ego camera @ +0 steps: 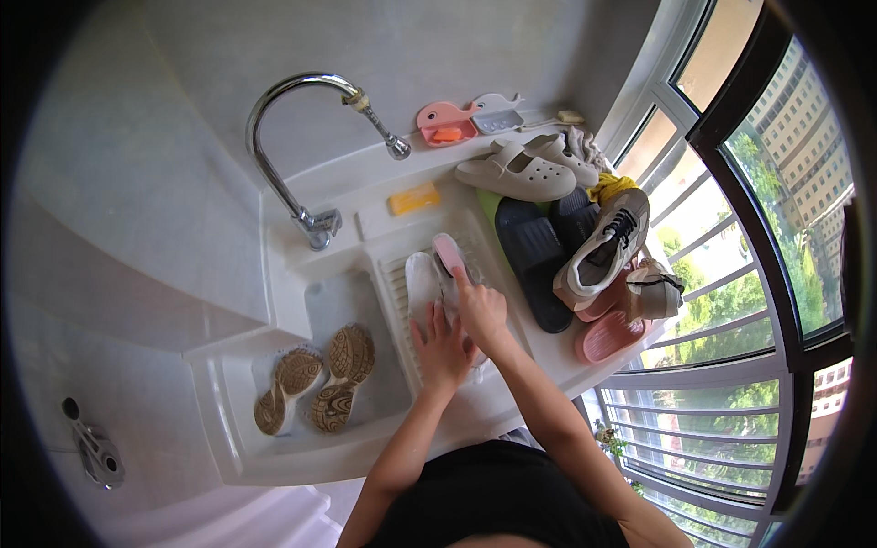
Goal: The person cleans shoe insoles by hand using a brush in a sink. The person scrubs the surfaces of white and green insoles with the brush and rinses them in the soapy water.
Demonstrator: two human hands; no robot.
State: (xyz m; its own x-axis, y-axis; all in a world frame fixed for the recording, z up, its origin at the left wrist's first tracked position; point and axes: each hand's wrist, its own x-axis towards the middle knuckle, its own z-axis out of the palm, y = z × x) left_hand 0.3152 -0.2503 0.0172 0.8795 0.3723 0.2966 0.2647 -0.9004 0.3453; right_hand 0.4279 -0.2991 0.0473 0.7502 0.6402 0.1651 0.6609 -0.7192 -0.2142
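Observation:
My right hand (483,315) grips a pink-backed scrub brush (449,252), index finger stretched along it. The brush rests on one of two pale insoles, at its upper end. My left hand (440,346) lies flat with fingers spread over the lower part of the insoles. The other white insole (419,270) shows just left of the brush. Both insoles lie on the ribbed washboard (399,288) of a white laundry sink. In the basin to the left, two shoes sit in water with brown patterned soles (351,353) (288,383) upward.
A chrome faucet (257,130) arches over the basin. A yellow soap bar (414,198) lies behind the washboard. To the right are grey clogs (517,175), dark slides (527,253), a laced sneaker (603,250) and pink slippers (610,335). Whale-shaped soap dishes (445,123) stand at the back, near a barred window.

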